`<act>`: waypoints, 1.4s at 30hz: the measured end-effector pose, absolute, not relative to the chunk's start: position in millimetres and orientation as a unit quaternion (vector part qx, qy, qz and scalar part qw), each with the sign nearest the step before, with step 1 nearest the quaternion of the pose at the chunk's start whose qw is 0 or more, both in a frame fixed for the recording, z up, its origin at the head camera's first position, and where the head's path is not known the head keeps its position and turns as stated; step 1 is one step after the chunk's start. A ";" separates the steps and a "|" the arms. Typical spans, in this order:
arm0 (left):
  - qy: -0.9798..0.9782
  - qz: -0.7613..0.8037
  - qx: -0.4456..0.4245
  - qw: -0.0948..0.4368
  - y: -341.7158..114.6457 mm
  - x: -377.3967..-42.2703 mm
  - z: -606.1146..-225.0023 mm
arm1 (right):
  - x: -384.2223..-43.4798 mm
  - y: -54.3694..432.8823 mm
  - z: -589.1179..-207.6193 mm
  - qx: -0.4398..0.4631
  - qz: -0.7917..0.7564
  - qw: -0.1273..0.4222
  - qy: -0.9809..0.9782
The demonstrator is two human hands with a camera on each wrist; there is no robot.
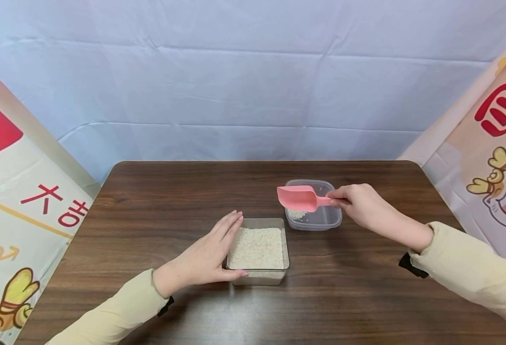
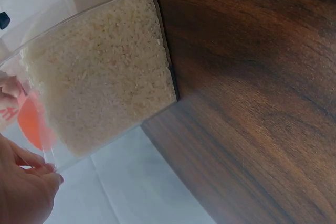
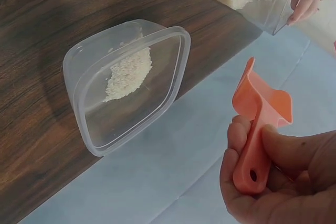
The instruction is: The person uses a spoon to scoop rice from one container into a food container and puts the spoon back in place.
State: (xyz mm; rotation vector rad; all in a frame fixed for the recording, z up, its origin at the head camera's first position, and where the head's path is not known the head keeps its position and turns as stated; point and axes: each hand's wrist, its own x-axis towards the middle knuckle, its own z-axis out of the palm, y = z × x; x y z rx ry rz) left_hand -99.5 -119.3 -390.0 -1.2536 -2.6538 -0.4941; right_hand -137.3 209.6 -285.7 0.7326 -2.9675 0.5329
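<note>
My right hand [image 1: 358, 203] holds a pink scoop [image 1: 297, 197] by its handle, above a small clear plastic container [image 1: 336, 218]. No rice shows in the scoop's bowl. In the right wrist view, fingers and thumb close round the scoop's handle [image 3: 254, 156]. A small heap of rice [image 3: 131, 72] lies in the small container. My left hand [image 1: 207, 256] rests against the left side of a larger clear box [image 1: 259, 278], its fingers fairly straight and its thumb at the near side. Rice [image 2: 105, 77] fills much of that box.
Both containers stand on a dark wooden table [image 1: 162, 191], the small one to the right of and farther back than the box. A pale cloth [image 1: 235, 86] hangs behind the table's far edge. Printed banners [image 1: 498, 158] hang at both sides.
</note>
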 end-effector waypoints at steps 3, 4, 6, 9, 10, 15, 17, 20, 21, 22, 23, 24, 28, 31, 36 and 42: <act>-0.887 -0.166 -0.421 0.086 -119.3 -99.3 -390.2 | -135.8 208.6 -284.9 0.237 0.169 0.023 -0.956; -0.887 -0.167 -0.422 0.088 -119.3 -99.3 -390.3 | -135.3 208.2 -284.7 0.238 0.168 0.024 -0.956; -0.886 -0.167 -0.423 0.092 -119.3 -99.3 -390.4 | -134.4 207.3 -283.8 0.241 0.166 0.024 -0.956; -0.885 -0.168 -0.424 0.094 -119.4 -99.5 -390.2 | -132.6 206.0 -281.8 0.246 0.167 0.028 -0.954; -0.885 -0.168 -0.424 0.095 -119.3 -99.6 -389.9 | -132.0 205.6 -281.3 0.248 0.167 0.032 -0.954; -0.886 -0.168 -0.423 0.092 -119.4 -99.9 -389.6 | -128.8 203.9 -278.2 0.259 0.172 0.041 -0.950; -0.886 -0.167 -0.423 0.093 -119.4 -100.0 -389.8 | -127.5 203.0 -277.3 0.261 0.172 0.040 -0.949; -0.886 -0.166 -0.422 0.095 -119.5 -100.1 -390.2 | -125.7 201.4 -275.9 0.262 0.174 0.035 -0.949; -0.886 -0.165 -0.423 0.096 -119.4 -100.2 -390.2 | -125.1 200.9 -275.5 0.263 0.174 0.035 -0.948; -0.885 -0.166 -0.424 0.098 -119.3 -100.4 -390.4 | -124.4 200.5 -275.1 0.264 0.175 0.035 -0.948; -0.885 -0.166 -0.424 0.099 -119.3 -100.4 -390.4 | -123.8 200.0 -274.5 0.265 0.175 0.035 -0.948; -0.885 -0.166 -0.424 0.099 -119.3 -100.4 -390.6 | -123.2 199.5 -274.0 0.266 0.176 0.036 -0.947; -0.885 -0.165 -0.423 0.099 -119.3 -100.3 -391.0 | -121.0 197.6 -272.2 0.268 0.182 0.033 -0.946; -0.886 -0.164 -0.422 0.097 -119.2 -100.0 -391.1 | -119.4 196.2 -271.4 0.271 0.188 0.026 -0.944; -0.887 -0.165 -0.421 0.094 -119.0 -99.5 -390.8 | -116.8 194.2 -269.8 0.279 0.190 0.022 -0.941; -0.889 -0.165 -0.419 0.090 -119.1 -99.7 -391.2 | -113.6 192.3 -267.6 0.283 0.187 0.021 -0.941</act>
